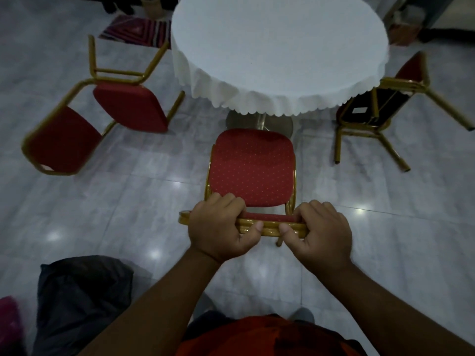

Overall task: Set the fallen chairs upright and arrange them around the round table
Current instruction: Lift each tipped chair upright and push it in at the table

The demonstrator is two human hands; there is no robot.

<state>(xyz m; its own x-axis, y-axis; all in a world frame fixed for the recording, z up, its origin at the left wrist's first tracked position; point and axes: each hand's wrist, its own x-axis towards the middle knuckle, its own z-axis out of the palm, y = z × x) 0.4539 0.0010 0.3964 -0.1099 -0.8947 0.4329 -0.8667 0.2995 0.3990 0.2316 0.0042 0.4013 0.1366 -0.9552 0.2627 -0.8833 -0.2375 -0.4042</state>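
A red padded chair with a gold frame (253, 168) stands upright straight ahead of me, its seat facing the round table (280, 52), which wears a white scalloped cloth. My left hand (218, 227) and my right hand (321, 229) both grip the gold top rail of its backrest. A second red chair (102, 109) lies on its side on the floor to the left of the table. A third chair (372, 109) lies tipped at the table's right, its dark underside and gold legs showing.
The floor is glossy grey tile (128, 201). A dark bag (82, 299) lies at my lower left, with a pink item (9, 319) beside it. A striped rug (138, 29) lies beyond the left chair. The table's metal pedestal (259, 122) stands just past the upright chair.
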